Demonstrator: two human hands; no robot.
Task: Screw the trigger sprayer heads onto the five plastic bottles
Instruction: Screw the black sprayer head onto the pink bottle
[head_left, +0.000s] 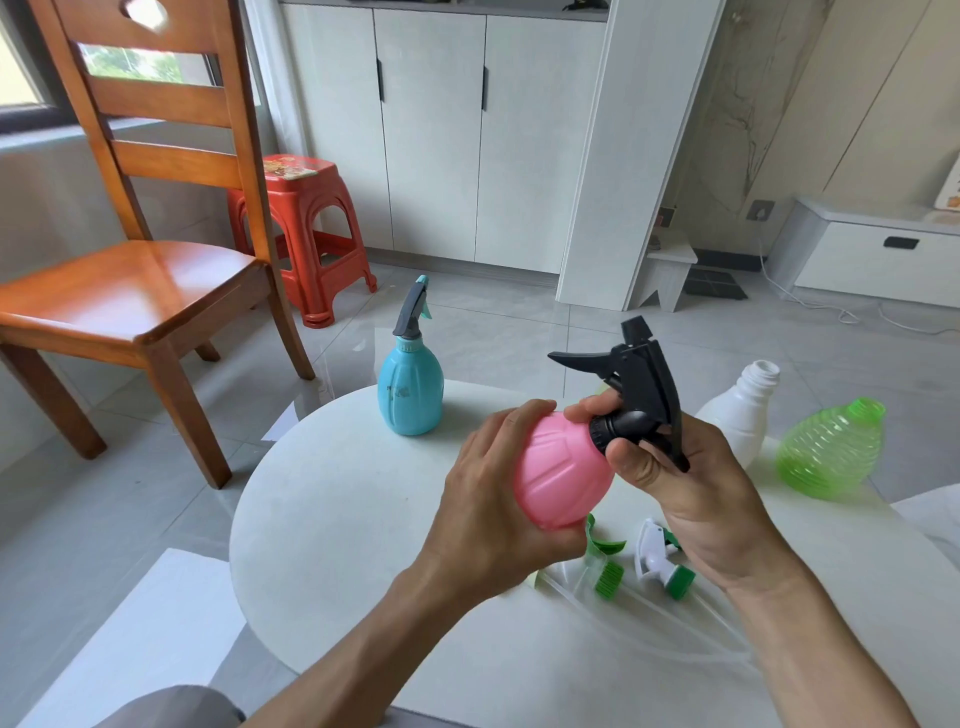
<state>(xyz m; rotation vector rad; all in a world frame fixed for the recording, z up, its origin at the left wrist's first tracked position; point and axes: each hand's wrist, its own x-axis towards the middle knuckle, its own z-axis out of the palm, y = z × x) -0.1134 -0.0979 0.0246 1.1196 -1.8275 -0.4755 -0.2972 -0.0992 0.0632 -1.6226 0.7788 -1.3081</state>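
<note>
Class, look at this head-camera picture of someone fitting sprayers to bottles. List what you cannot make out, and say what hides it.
- How far the black sprayer head is screwed onto the pink bottle: the right hand covers part of its collar.
- The fifth bottle: only four show.
- The green sprayer head: partly hidden behind the left hand.
- The dip tubes on the white table: clear and faint.

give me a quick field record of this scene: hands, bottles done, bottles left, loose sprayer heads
left hand: grips the pink bottle, held tilted above the table
right hand: grip on the black sprayer head at the pink bottle's neck
bottles done: blue bottle, upright with its head on
bottles left: white bottle and green bottle, both open-necked
fifth bottle: not in view
loose heads: green sprayer head and white sprayer head, lying on the table under the hands
</note>
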